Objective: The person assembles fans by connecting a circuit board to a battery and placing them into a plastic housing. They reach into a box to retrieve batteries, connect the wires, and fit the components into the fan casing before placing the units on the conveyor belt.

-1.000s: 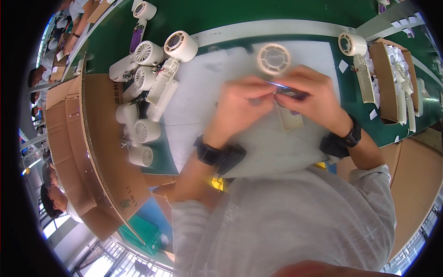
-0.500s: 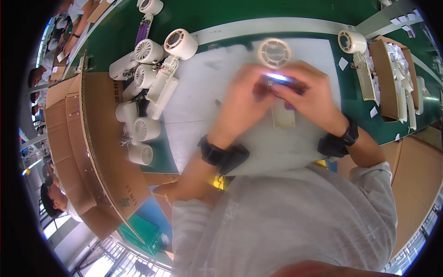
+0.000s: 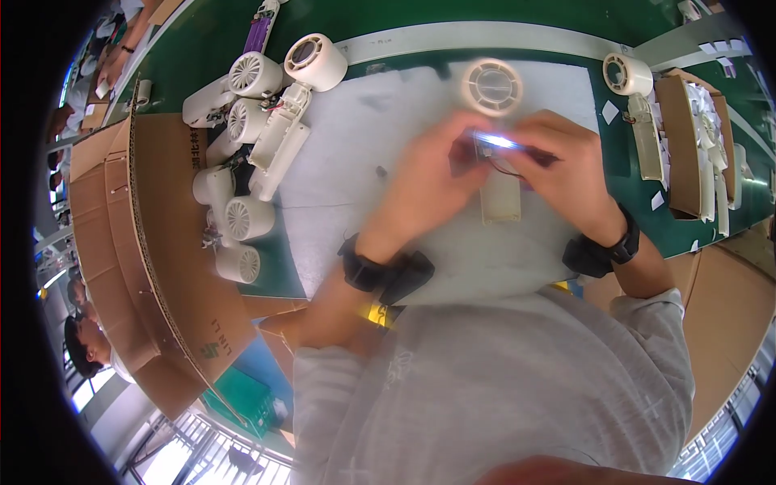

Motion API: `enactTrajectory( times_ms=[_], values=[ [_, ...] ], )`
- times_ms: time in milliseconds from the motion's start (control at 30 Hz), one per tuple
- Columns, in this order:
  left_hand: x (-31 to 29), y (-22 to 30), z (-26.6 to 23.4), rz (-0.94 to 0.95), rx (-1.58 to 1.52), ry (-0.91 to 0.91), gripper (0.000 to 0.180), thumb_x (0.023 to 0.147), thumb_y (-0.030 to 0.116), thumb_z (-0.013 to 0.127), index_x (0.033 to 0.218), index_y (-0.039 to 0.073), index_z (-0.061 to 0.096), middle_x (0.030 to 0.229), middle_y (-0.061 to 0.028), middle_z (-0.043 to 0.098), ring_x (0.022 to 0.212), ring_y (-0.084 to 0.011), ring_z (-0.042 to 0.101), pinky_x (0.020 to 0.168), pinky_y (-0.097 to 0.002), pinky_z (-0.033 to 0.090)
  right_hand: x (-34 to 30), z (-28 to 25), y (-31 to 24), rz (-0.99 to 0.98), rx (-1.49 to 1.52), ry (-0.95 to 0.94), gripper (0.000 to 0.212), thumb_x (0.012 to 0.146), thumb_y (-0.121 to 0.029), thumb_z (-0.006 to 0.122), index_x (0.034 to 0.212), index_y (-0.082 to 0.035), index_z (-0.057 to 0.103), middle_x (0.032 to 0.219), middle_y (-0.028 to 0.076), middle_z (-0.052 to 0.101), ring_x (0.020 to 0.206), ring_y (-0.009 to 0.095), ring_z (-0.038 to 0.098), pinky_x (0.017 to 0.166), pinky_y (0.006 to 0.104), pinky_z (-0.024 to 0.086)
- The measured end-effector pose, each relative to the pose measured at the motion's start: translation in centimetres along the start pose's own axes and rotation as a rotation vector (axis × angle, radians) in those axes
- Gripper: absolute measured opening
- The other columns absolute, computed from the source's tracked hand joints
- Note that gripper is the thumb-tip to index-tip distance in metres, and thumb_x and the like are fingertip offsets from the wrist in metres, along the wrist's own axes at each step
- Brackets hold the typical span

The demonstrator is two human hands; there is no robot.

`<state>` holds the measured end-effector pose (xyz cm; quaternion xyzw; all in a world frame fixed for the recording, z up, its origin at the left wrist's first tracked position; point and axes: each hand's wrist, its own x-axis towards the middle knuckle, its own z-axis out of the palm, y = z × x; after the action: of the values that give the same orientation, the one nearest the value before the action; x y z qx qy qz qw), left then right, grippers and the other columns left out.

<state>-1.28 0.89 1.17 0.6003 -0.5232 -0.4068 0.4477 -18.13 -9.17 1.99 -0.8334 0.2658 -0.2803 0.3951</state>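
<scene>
Over the white foam mat (image 3: 339, 170), my left hand (image 3: 424, 178) and my right hand (image 3: 566, 170) meet with curled fingers. Between their fingertips is a small dark part with a glowing bluish-white strip (image 3: 496, 141); it looks electronic, but its exact kind is unclear. A thin dark wire runs below it. Beneath lies a white handheld fan (image 3: 493, 86), its round grille beyond my hands and the end of its open handle nearer to me. My hands cover the middle of this fan. Both hands are somewhat blurred.
Several white fans, some with opened handles (image 3: 279, 145), are heaped left of the mat. Another fan (image 3: 627, 74) lies at the right, beside a cardboard box (image 3: 679, 145) of white parts. A large open carton (image 3: 166, 242) stands at the left. People work at far left.
The view has shifted slightly. My hands still grip the lit part, and the right hand has drawn a little away from the left, showing more of the wire and the fan's handle.
</scene>
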Motion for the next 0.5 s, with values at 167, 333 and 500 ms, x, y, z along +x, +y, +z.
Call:
enactTrajectory(
  times_ms=[167, 333, 500],
  values=[
    [0.05, -0.03, 0.13, -0.016, -0.048, 0.009, 0.04, 0.079, -0.005, 0.069, 0.115, 0.006, 0.055, 0.099, -0.0063, 0.065, 0.09, -0.0143, 0.062, 0.081, -0.0284, 0.051, -0.09, -0.05, -0.28, -0.097, -0.123, -0.005, 0.012, 0.08, -0.005, 0.074, 0.091, -0.002, 0.071, 0.083, 0.008, 0.066, 0.063, 0.021, 0.064, 0.055, 0.0305, 0.052],
    [0.14, 0.24, 0.06, -0.049, -0.033, 0.013, 0.04, 0.079, -0.005, 0.069, 0.115, 0.005, 0.055, 0.098, -0.0052, 0.064, 0.09, -0.0138, 0.061, 0.081, -0.0284, 0.051, -0.3, 0.25, -0.42, -0.126, -0.216, 0.021, 0.01, 0.08, -0.006, 0.074, 0.09, -0.003, 0.071, 0.085, 0.008, 0.064, 0.065, 0.023, 0.064, 0.057, 0.0319, 0.053],
    [0.15, -0.34, -0.22, 0.018, -0.071, -0.013, 0.037, 0.081, -0.007, 0.066, 0.115, 0.005, 0.055, 0.099, -0.0051, 0.064, 0.09, -0.0134, 0.061, 0.08, -0.0273, 0.051, -0.36, 0.44, -0.17, -0.161, -0.243, 0.008, 0.008, 0.081, -0.007, 0.074, 0.086, -0.002, 0.07, 0.084, 0.009, 0.063, 0.064, 0.024, 0.063, 0.057, 0.0326, 0.053]
  ],
)
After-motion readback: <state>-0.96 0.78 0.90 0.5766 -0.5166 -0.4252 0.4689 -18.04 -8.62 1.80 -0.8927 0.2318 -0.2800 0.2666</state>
